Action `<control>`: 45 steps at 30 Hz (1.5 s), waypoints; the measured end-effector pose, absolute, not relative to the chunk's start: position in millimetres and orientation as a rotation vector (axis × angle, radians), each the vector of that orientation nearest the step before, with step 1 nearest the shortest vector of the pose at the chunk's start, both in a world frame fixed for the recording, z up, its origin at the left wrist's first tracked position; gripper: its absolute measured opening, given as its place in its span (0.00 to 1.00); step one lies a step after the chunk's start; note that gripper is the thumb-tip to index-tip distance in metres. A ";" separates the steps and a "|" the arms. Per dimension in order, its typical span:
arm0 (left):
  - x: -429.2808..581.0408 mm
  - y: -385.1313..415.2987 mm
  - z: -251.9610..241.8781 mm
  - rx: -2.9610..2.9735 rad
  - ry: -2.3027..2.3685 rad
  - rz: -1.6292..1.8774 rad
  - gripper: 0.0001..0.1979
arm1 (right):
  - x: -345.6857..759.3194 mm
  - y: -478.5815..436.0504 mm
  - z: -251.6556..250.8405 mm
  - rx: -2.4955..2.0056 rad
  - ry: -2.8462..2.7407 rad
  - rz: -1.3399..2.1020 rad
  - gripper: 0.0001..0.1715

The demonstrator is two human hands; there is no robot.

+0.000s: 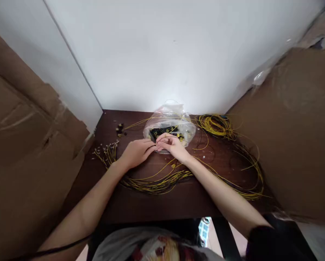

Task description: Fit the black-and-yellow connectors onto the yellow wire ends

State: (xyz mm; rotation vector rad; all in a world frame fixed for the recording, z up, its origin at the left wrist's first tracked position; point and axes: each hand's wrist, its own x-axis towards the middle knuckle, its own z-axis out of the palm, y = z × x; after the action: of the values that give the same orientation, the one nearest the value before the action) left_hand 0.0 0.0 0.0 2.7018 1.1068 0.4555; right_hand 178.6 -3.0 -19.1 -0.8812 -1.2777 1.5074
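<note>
My left hand (139,154) and my right hand (172,144) meet fingertip to fingertip at the front of an open clear plastic bag (190,132). Both are closed in a pinch. A thin black wire (176,136) runs over the right fingers toward the pinch, and a small dark end shows at the left fingertips. Small black and yellow parts (162,131) fill the bag, partly hidden by my hands. Beneath my forearms curves a long bundle of yellow and black wires (157,186), its left ends carrying small pale tips (108,148).
On the brown table (130,210), a coil of yellow wire (217,125) lies at the back right. Several small dark and yellow pieces (119,129) sit at the back left. Cardboard sheets (29,145) flank both sides, and a white wall (162,54) rises behind.
</note>
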 end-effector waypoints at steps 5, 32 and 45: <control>0.8 -1.5 -1.4 2.710 1.101 0.477 0.15 | 178.2 -2.0 -18.2 -0.877 -1.284 1.509 0.13; 0.1 -0.1 -2.0 2.709 1.111 0.469 0.16 | 178.0 -0.8 -19.0 -0.821 -1.220 1.559 0.20; 0.6 0.1 -0.8 2.704 1.105 0.485 0.16 | 179.4 -2.9 -16.9 -0.872 -1.281 1.531 0.18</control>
State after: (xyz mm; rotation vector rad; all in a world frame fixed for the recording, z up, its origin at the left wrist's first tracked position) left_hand 0.6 0.1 -0.8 2.7037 1.1054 0.4854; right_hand 179.4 -2.9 -16.9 -0.8717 -1.2815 1.5315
